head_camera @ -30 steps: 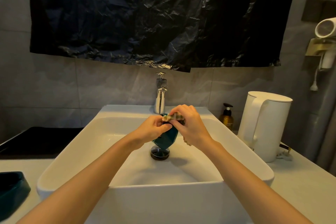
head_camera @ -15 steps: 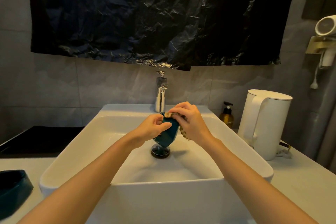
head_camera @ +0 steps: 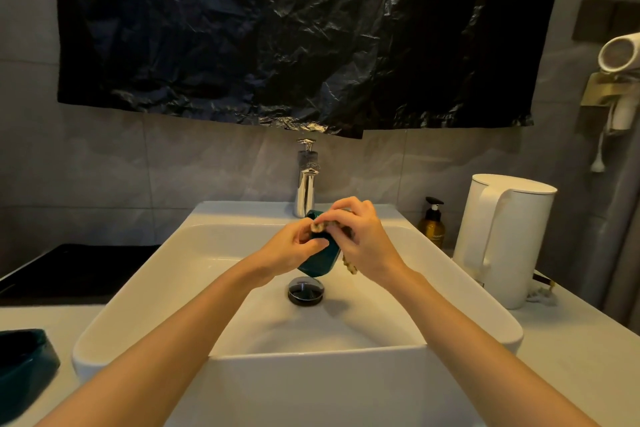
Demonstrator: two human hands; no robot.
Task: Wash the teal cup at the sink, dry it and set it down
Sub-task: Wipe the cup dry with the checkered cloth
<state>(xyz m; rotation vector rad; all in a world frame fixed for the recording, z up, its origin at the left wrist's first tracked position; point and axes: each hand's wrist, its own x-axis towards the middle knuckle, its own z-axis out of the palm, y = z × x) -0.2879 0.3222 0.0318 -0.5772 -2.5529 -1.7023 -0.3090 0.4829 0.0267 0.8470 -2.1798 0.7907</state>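
Dim bathroom, grey tiled wall, white basin (head_camera: 138, 305) up front. L hand (head_camera: 298, 246) grips the teal cup (head_camera: 320, 258) by its side, fingers curled round it. The cup is tilted, held over the bowl just above the dark drain plug (head_camera: 305, 291). R hand (head_camera: 367, 243) pinches a beige scrubbing pad (head_camera: 318, 226) at the cup's rim, w/ part of the pad hanging below the palm. Chrome tap (head_camera: 306, 184) stands right behind the cup. Amber pump bottle (head_camera: 432, 225) & white kettle (head_camera: 502, 239) sit on the counter to the right. Dark teal dish (head_camera: 20, 360) at the counter's left edge. Black plastic sheet (head_camera: 294, 31) covers the wall above, white hair dryer (head_camera: 620, 52) in its holder top right.
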